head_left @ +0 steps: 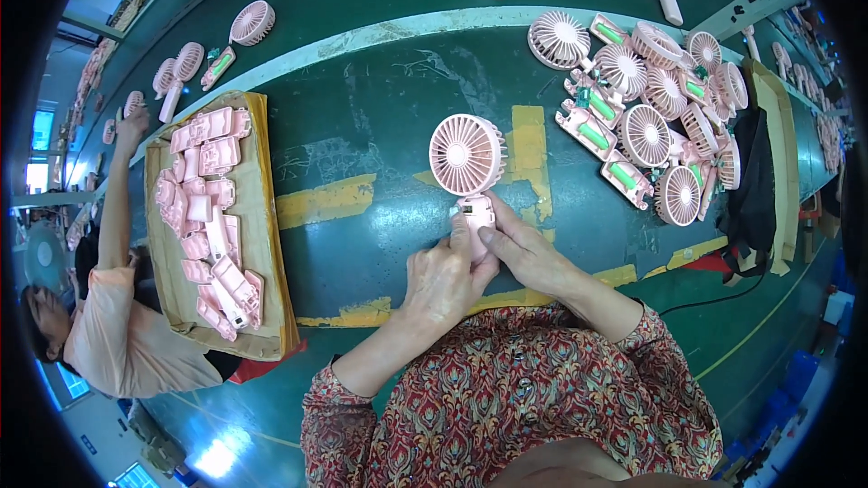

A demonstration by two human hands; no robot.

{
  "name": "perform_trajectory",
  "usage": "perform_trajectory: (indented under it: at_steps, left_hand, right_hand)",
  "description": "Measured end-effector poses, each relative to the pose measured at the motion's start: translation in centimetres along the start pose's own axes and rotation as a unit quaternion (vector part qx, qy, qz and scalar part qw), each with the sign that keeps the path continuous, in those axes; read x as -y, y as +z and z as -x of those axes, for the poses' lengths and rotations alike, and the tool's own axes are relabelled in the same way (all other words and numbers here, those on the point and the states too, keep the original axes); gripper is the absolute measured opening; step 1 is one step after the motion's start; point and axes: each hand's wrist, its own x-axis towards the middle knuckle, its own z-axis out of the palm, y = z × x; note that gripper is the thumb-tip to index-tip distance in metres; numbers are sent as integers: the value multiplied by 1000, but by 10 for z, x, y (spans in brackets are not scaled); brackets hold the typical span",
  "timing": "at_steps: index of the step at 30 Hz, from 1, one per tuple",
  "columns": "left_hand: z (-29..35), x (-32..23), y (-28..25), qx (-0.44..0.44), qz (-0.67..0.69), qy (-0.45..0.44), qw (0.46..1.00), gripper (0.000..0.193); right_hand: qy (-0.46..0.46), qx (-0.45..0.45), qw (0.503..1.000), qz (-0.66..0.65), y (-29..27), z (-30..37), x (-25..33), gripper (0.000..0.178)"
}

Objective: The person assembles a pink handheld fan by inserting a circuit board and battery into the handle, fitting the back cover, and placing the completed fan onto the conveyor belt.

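Observation:
A pink handheld fan stands out in front of me, its round grille pointing away from my body. Both hands close round its handle. My left hand grips the handle from the left, with the thumb up near a small dark slot. From the right, my right hand holds the same handle, its thumb pressed on the front. The lower end of the handle is hidden by my fingers.
At the left, a cardboard tray holds several pink casing parts. Several fans with bare green batteries are heaped at the right. More fans lie beyond the pale strip. A co-worker reaches forward at far left.

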Motion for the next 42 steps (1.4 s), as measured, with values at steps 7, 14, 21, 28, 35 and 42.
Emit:
perform_trajectory:
  at_steps: [7, 14, 21, 28, 35, 42]
  left_hand:
    - [-5, 23, -7, -21, 74, 33, 997, 61]
    - [-20, 39, -10, -64, 143, 15, 988, 60]
    - [-33, 51, -8, -72, 196, 22, 978, 58]
    - [-33, 59, -3, -73, 230, 20, 970, 62]
    - [-31, 54, -4, -85, 163, 47, 982, 60]
    - [-31, 41, 5, -117, 27, 66, 991, 63]
  right_hand:
    - [99, 22, 993, -56, 5, -5, 28, 58]
    - [62, -21, 997, -36, 15, -27, 37, 57]
    - [112, -49, 992, 21, 18, -40, 50, 56]
    - [110, -59, 988, 96, 19, -44, 45, 57]
    - [66, -86, 985, 135, 26, -44, 39, 60]
    - [17, -130, 991, 4, 23, -46, 24, 49]
